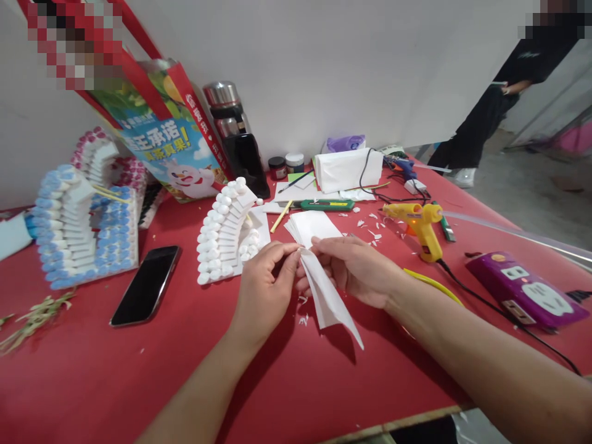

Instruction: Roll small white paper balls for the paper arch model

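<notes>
My left hand point(268, 280) pinches the top corner of a folded sheet of white paper point(326, 296) between thumb and fingers. On its other side, my right hand point(361, 268) is closed on the same sheet near that corner; some of its fingers are hidden behind the paper. The loose end hangs down toward me over the red table. Just beyond the hands lies a stack of white paper point(314, 225). Left of it stands a curved white model point(222, 240) with stepped slats and rounded white pieces.
A yellow glue gun point(419, 222) and a purple power strip point(527, 287) lie at right, with cables. A green utility knife point(324, 205) is behind the paper stack. At left are a phone point(145, 285), a blue-and-white model point(69, 234) and a bag point(185, 148). A person point(490, 111) stands beyond.
</notes>
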A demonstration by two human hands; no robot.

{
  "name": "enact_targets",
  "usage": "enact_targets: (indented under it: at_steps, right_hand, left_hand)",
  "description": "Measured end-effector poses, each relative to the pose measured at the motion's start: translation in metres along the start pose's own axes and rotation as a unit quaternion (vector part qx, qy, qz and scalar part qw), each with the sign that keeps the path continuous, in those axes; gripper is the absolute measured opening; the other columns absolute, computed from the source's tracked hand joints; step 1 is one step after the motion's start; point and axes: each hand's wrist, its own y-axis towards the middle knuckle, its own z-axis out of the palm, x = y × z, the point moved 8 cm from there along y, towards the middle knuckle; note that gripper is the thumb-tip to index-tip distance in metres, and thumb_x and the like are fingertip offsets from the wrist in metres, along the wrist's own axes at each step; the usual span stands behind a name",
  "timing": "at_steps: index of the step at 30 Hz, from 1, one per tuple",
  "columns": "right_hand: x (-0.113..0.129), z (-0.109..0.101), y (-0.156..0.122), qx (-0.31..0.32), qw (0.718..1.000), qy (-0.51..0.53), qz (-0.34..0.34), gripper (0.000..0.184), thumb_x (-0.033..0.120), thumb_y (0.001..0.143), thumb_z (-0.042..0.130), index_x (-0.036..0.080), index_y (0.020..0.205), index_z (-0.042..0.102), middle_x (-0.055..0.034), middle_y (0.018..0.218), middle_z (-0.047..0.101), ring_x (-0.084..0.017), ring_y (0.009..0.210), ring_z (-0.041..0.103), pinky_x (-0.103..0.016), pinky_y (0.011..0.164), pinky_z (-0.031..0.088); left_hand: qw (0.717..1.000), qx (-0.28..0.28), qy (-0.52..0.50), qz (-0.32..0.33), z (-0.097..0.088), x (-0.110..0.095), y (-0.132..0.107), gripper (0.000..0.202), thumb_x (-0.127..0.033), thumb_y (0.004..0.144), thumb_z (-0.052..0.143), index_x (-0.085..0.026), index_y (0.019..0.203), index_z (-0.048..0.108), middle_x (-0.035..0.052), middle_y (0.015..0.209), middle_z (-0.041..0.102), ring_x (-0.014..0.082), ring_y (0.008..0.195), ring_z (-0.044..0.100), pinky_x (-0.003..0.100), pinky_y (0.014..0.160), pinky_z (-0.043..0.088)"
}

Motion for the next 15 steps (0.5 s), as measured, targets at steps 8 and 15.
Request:
enact_targets:
  at_steps: [8, 15]
  right_hand:
    - [0.001, -0.002, -0.002, 0.006, 1.000, 0.000, 0.000, 0.022, 0.031, 0.090, 0.074, 0.012, 0.082, 0.068, -0.0069, 0.079, 0.075, -0.014, 0.057, 0.069, -0.027, 0.058, 0.060]
    - [0.004, -0.011, -0.001, -0.009, 0.999, -0.030, -0.014, 0.027, 0.032, 0.080, 0.085, 0.015, 0.079, 0.063, -0.0023, 0.075, 0.074, -0.009, 0.052, 0.063, -0.022, 0.052, 0.054]
  left_hand:
    - [0.999, 0.023, -0.029, -0.012, 0.001, 0.001, 0.001, 0.018, -0.028, 0.101, 0.058, -0.021, 0.095, 0.074, 0.0012, 0.080, 0.066, 0.0161, 0.077, 0.064, 0.031, 0.078, 0.051]
    - [0.998, 0.032, -0.048, -0.025, 0.002, 0.004, 0.000, 0.017, -0.029, 0.100, 0.060, -0.021, 0.092, 0.074, 0.0014, 0.085, 0.070, 0.0160, 0.082, 0.067, 0.029, 0.081, 0.052]
